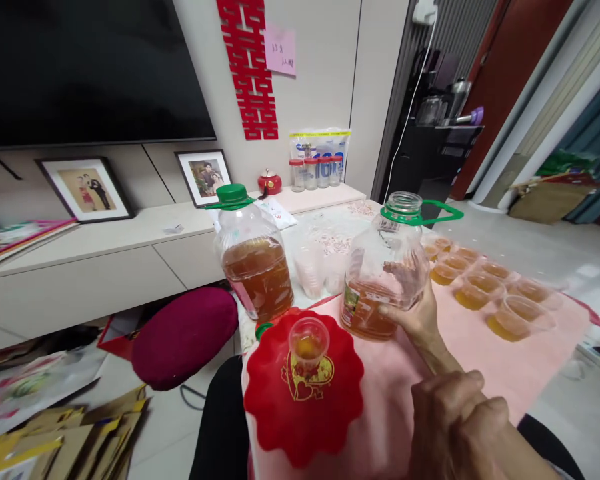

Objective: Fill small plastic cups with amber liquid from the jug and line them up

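Observation:
My right hand [421, 317] grips an uncapped clear plastic bottle [380, 267] from its right side, fingers round the back. The bottle stands upright on a pink cloth [485, 353], about a third full of amber liquid, with a green ring handle at its neck. My left hand [457, 420] is a closed fist close to the camera, and nothing shows in it. In front of the bottle a small clear cup [309, 343] with a little amber liquid sits on a red scalloped plate [280, 407]. A second bottle [255, 267], green-capped and fuller, stands to the left.
Several small cups of amber liquid [480, 287] line the cloth at the right. Stacked empty cups [310, 270] stand between the bottles. A magenta cushion [185, 337] and loose cardboard lie on the floor at left. Behind are a low cabinet [105, 260], framed photos and jars [315, 172].

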`<state>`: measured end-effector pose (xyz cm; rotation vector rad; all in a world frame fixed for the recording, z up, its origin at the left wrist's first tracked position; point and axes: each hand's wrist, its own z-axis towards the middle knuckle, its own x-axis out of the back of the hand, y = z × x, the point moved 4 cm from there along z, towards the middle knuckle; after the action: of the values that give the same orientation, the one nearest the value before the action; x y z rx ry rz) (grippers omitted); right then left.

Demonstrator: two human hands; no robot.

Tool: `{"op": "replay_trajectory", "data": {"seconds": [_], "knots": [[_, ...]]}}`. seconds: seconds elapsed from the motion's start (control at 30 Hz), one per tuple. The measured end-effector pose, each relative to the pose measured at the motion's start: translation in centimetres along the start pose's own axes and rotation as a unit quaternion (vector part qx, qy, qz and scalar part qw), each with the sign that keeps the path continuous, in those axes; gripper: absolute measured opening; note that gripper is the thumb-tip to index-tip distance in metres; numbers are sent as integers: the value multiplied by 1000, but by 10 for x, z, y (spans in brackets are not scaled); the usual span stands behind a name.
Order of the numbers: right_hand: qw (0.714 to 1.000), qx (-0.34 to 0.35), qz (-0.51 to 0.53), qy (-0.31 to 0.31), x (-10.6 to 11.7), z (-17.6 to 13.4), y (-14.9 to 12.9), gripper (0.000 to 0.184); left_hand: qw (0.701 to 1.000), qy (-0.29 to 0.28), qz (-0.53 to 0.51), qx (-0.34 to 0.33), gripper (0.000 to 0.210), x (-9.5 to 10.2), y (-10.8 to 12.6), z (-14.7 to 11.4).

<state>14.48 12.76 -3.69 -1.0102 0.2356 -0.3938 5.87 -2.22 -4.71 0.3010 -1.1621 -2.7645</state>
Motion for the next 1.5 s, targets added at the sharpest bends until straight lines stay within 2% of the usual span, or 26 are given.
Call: {"op": "replay_trajectory", "data": {"seconds": [0.1,0.17,0.27,0.3,0.33,0.4,0.47,0.5,0.53,0.57,0.63,0.7,0.77,0.87,0.97,1.07,1.13,1.3,1.5], "knots": [[1000,-6,3,-22,-1,-3,-1,131,998,-38,44,-8,67,5,3,3],[999,-11,5,-36,0,-4,1,132,997,-39,67,28,70,11,2,8],[999,-14,17,-37,9,-4,6,135,992,-60,102,49,65,29,2,19],[999,-13,24,-28,14,-4,8,132,990,-75,119,17,61,39,4,26],[999,-10,32,-10,21,-3,9,125,985,-102,136,-25,59,49,7,33],[998,-2,49,46,37,-1,12,100,982,-64,179,11,56,81,1,53],[991,9,68,119,55,2,13,72,975,-37,217,14,57,110,-6,77],[985,15,77,155,64,3,11,59,970,-43,235,44,61,123,-13,89],[979,21,86,186,71,4,9,49,968,-10,240,70,63,136,-19,100],[973,26,94,211,78,5,5,40,964,-11,245,104,69,146,-27,109],[964,35,107,239,86,5,-6,28,948,-28,260,180,82,160,-44,121],[963,42,116,240,89,2,-20,23,933,-72,252,247,96,166,-62,124],[969,42,117,212,86,-2,-36,23,924,-115,234,280,105,168,-77,122],[988,18,100,113,68,-12,-58,25,915,-145,232,295,112,168,-93,120],[997,-20,77,-22,39,-24,-76,30,916,-130,191,329,119,164,-99,122],[985,-61,61,-149,8,-39,-85,29,908,-105,117,389,128,157,-100,122],[974,-78,52,-206,-10,-47,-86,26,901,-93,88,414,131,155,-101,122],[960,-97,35,-259,-34,-59,-81,22,914,-93,78,388,127,159,-99,125],[954,-129,22,-270,-32,-60,-84,20,919,-92,75,375,123,157,-77,122]]}}
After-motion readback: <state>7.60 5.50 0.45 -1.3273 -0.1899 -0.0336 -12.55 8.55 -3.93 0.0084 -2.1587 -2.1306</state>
